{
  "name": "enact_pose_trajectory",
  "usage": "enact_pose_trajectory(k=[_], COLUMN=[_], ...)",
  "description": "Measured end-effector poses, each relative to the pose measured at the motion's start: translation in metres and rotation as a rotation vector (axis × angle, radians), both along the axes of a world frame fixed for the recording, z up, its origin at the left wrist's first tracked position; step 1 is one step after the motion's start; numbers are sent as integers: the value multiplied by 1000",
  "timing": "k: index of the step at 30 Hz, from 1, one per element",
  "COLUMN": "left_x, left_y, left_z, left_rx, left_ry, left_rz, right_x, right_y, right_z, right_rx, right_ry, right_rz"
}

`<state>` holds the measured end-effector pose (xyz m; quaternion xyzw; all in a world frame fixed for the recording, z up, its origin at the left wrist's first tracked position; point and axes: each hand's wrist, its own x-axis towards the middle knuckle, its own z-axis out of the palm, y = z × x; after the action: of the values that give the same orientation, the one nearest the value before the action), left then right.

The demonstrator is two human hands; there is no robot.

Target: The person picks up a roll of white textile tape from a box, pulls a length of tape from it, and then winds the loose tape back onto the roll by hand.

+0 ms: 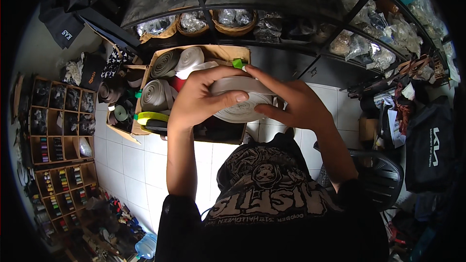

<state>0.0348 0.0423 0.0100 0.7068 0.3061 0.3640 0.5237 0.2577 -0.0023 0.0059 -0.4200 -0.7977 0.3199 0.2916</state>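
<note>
Between my two hands is a coiled roll of pale grey webbing tape [242, 106], held up in front of my body. My left hand [206, 92] grips its left side, with the thumb over the near face. My right hand [289, 101] closes on its right side, thumb and fingers around the band. Below and behind the roll stands an open cardboard box [204, 49] with more webbing in it: a dark grey roll [164, 64], a white roll [191, 59], a grey roll [154, 94] and a neon yellow band [151, 116].
Left of the box sits a smaller carton with a brown roll [111, 91]. A black shelf [272, 12] with baskets of bagged items spans the back. Wooden cubbies [63, 140] with thread spools stand left. A black chair [383, 172] and a black bag [427, 155] are at right.
</note>
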Motion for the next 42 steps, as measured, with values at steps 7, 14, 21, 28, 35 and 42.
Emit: enact_pose_trajectory(k=[7,14,21,28,35,42], left_x=[11,-5,-9,-13,-7,38], left_y=[-7,-7,-13,-13,-1,-2], left_z=[6,9,10,13,-7,-17], left_rx=[58,94,126,135,-16,-165], left_ry=[12,48,0,-93,-547,-803], left_rz=[102,102,169,342,484,777], right_x=[10,25,11,-4,-37,-56], right_y=[-2,2,0,-4,-21,-9], right_z=[0,2,-4,-28,-42,-29], right_rx=[82,346,590,693,479,-22], right_ry=[-144,-145,3,57,100,541], right_rz=[-60,28,-171,-238,-281,-270])
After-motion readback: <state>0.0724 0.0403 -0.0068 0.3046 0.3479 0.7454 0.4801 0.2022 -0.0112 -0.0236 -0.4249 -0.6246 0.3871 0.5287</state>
